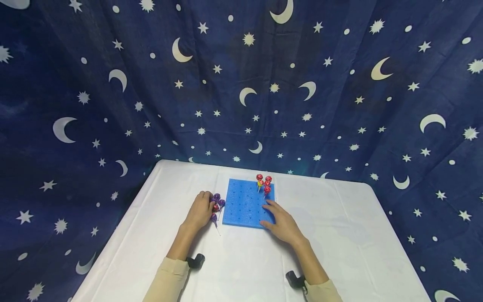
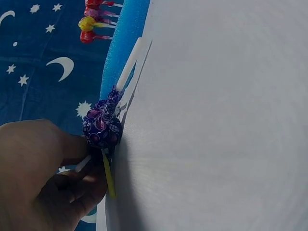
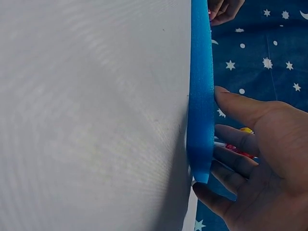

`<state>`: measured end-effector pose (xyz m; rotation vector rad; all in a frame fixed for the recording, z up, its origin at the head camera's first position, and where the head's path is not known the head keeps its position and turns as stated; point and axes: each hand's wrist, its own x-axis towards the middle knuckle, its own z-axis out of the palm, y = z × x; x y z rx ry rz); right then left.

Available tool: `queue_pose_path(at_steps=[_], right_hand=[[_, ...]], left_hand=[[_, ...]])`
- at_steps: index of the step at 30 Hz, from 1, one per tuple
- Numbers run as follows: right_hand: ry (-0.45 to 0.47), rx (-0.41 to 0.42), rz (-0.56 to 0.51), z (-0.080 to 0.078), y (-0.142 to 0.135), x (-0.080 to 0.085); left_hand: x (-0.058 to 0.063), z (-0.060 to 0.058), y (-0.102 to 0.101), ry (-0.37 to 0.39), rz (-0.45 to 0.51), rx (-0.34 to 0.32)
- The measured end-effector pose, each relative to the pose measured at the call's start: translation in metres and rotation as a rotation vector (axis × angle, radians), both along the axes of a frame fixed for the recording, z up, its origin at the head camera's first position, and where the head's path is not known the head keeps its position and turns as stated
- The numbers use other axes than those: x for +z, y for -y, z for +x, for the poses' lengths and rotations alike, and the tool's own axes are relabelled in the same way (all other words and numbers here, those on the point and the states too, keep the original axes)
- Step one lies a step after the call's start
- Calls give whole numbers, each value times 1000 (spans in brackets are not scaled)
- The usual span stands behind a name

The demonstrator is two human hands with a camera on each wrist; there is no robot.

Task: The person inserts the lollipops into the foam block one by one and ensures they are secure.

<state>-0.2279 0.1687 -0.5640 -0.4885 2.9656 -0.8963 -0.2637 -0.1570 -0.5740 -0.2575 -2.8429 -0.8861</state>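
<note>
At the left of a blue foam board (image 1: 244,205), my left hand (image 1: 200,212) is at a small pile of lollipops, mostly in purple wrappers. One purple lollipop (image 2: 102,124) lies right at its fingertips, with its white stick pointing toward the board. A short white stick end (image 2: 83,164) shows between the curled thumb and fingers, and a yellow stick (image 2: 109,175) lies beside them. A red lollipop (image 1: 216,207) is partly covered by the hand. My right hand (image 1: 283,222) rests on the board's near right part, fingers spread and holding nothing.
Several red lollipops (image 1: 267,190) and a yellow one (image 1: 260,183) stand upright in the board's back right corner. Rows of small holes mark the board. White cloth (image 1: 339,235) covers the table, and a dark blue curtain (image 1: 226,92) hangs behind it.
</note>
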Motion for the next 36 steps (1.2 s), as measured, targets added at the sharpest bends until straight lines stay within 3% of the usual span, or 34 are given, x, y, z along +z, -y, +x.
queue_pose_path(at_steps=[16, 30, 36], right_hand=[[-1, -6, -6, 0, 0, -2], [-13, -6, -1, 1, -1, -3], [-19, -11, 3, 0, 0, -3]], left_hand=[[3, -1, -1, 45, 61, 4], [-3, -1, -4, 28, 54, 15], [1, 0, -1, 32, 88, 29]])
